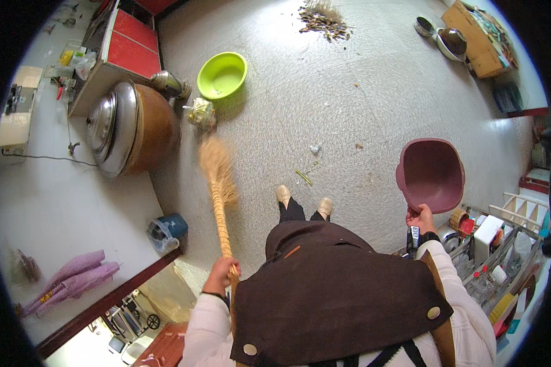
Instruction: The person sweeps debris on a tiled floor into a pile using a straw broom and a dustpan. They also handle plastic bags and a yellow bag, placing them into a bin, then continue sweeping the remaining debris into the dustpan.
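My left hand (222, 274) is wrapped around the bound handle of a straw broom (219, 206). The broom's bristles look blurred and fan out near a clear bag of leafy scraps (199, 111). With my right hand (422, 220) I grip the rim of a mauve plastic basin (434, 176), which is tilted so that its hollow inside shows. On the floor in front of my shoes lie a green stalk (304, 177) and a crumpled whitish scrap (315, 149). A heap of dry leaves or husks (326, 25) sits at the far end of the floor.
A lime-green basin (222, 75) stands by a metal thermos (167, 82). Left of me is a large brown vat (156, 130) with metal lids. A lined blue bin (172, 229) is by the doorway. A cluttered rack (496, 257) and a cardboard box (475, 41) are on the right.
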### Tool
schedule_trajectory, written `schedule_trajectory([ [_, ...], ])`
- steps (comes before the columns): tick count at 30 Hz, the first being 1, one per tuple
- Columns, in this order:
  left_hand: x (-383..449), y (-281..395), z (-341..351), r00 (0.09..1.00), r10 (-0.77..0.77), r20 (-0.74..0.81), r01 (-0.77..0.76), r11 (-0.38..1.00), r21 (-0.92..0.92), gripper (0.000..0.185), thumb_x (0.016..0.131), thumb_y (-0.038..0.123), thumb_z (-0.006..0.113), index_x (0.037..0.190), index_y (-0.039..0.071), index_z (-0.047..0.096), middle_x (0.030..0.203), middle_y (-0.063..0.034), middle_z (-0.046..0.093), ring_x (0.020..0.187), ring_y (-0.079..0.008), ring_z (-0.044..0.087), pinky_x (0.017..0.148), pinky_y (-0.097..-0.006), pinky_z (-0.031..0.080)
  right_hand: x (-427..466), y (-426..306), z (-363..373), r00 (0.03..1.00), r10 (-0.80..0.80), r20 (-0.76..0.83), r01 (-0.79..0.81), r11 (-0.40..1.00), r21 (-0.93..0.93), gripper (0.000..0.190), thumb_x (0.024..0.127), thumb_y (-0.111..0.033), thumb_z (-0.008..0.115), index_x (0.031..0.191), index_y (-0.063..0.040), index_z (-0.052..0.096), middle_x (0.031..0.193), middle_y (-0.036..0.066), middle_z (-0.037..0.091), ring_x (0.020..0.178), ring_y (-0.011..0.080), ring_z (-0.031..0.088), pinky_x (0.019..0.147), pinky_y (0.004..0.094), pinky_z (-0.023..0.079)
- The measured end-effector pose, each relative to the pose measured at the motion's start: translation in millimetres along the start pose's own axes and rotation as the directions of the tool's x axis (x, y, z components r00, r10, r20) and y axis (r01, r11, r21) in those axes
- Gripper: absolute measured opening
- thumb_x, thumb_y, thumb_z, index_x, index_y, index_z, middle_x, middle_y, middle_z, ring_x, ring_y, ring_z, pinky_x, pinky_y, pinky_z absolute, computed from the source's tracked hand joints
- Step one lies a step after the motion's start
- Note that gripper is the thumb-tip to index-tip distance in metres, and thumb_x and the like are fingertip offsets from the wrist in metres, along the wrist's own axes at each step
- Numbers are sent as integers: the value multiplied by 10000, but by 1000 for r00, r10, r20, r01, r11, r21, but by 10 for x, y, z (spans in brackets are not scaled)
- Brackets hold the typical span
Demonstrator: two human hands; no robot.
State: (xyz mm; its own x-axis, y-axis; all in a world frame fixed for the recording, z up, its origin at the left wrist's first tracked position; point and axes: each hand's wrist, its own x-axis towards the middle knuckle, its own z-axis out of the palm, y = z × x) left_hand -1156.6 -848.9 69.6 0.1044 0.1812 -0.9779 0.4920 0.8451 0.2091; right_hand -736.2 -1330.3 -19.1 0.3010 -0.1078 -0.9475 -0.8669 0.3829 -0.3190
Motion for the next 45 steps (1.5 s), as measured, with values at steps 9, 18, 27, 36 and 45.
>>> schedule_trajectory([
  [9,-163,-118,465,993,-25,113,-51,777,628,108,702,36,542,737,21,441,566,-69,493,437,-180,513,411,-313,457,141,-100,-309,1000,20,-14,-21,992,-128,203,741,-223,449,855,-73,525,762,59,545,654,185,504,542,302,416],
  [18,-131,378,519,981,185,63,-193,866,462,155,673,13,534,794,25,437,547,-61,471,405,-170,500,348,-314,411,52,-27,-16,1000,-3,-22,0,989,-148,213,707,-224,444,791,-54,541,663,82,522,518,215,453,482,325,402],
  [27,1065,1689,1100,985,146,89,-169,754,634,195,676,71,570,818,-47,506,619,-123,550,484,-251,554,417,-391,434,-81,-176,587,997,-51,57,61,977,-206,235,714,-251,425,778,-52,532,650,91,516,479,220,457,445,338,384],
  [36,551,2996,717,970,42,241,-185,770,611,142,686,33,539,787,24,441,590,-69,489,427,-164,516,347,-311,403,15,-164,1807,996,-85,5,85,996,-4,178,733,-202,456,798,-53,528,668,75,516,551,197,462,494,317,412],
  [45,1290,4134,2116,943,18,331,-257,669,697,144,679,34,541,778,-2,443,551,-90,487,415,-196,507,355,-329,411,-97,-276,2733,1000,-16,-11,17,993,115,237,686,-209,495,874,-68,525,739,67,541,641,193,494,558,315,409],
])
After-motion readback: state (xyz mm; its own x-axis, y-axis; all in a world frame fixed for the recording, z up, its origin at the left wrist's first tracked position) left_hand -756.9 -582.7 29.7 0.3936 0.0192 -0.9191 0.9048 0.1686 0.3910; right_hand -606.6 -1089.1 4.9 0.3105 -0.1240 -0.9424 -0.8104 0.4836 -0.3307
